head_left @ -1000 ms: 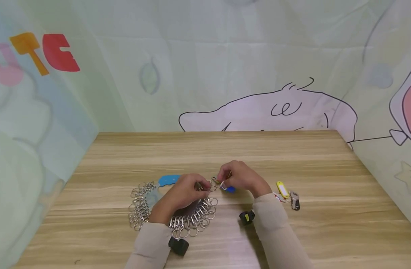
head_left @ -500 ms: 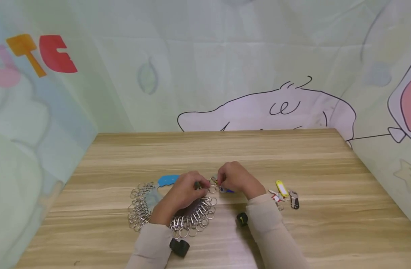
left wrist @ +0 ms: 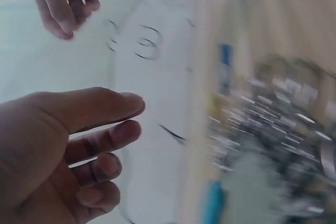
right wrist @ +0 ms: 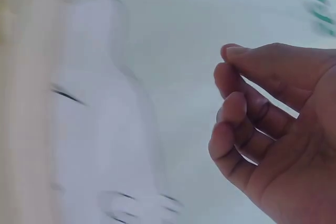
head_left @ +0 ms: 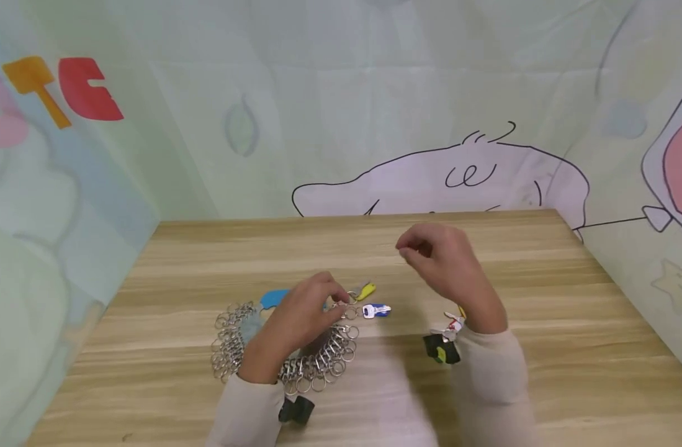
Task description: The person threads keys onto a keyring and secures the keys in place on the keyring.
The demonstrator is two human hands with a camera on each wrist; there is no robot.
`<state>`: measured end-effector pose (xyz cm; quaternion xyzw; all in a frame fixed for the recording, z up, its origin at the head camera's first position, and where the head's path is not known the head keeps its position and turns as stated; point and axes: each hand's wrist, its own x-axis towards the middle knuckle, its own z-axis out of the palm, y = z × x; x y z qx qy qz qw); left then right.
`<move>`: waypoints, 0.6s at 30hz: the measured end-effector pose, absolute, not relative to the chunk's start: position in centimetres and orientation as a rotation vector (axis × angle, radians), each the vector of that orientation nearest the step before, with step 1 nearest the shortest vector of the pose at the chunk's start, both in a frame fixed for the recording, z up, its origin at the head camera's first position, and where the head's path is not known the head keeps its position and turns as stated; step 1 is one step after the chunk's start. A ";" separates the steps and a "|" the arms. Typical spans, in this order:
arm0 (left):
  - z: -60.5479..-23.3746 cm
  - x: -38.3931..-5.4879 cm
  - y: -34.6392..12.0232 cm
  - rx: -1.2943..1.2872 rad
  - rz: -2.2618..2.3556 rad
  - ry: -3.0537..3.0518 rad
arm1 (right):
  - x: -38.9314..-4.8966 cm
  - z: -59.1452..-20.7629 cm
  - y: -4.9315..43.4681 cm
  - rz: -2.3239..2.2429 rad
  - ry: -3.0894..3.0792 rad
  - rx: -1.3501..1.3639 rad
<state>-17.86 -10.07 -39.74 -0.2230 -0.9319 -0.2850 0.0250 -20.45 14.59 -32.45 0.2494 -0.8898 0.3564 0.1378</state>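
Observation:
My left hand [head_left: 301,320] hovers over a fan of silver key rings with swivel clasps [head_left: 318,366], its fingers loosely bent. Nothing shows between them in the left wrist view. A blue plastic piece [head_left: 273,298] shows at the fan's far side, partly under this hand. Just beyond the left fingertips lie a key with a blue tag [head_left: 376,310] and a yellow-tagged key [head_left: 365,291], close to the rings. My right hand [head_left: 447,261] is raised farther back and to the right, thumb and index fingertips together, fingers relaxed, holding nothing visible.
By the right wrist lie several small items, among them a key with red and white parts [head_left: 453,324], partly hidden by the forearm. A black wrist-worn device [head_left: 441,349] overlaps them. Cartoon-printed cloth [head_left: 341,124] stands behind the wooden table [head_left: 206,248].
The right hand has left the blue-tagged key and moved up and right. Blue and yellow tagged keys now show uncovered on the table. The left hand has lifted slightly.

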 end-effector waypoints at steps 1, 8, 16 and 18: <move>-39.1 -17.5 -9.9 -0.706 -0.860 -2.858 | -19.6 -31.5 15.3 1.029 -2.498 0.708; -37.1 -16.1 -9.2 -0.832 -0.723 -2.610 | -14.2 -26.7 18.5 1.074 -2.013 0.681; -41.6 -16.6 -8.3 -0.984 -0.246 -2.708 | -13.1 -25.7 17.4 1.349 -1.721 0.920; -42.4 -16.6 -7.9 -0.998 -0.198 -2.732 | -13.6 -25.9 17.2 1.219 -1.811 0.958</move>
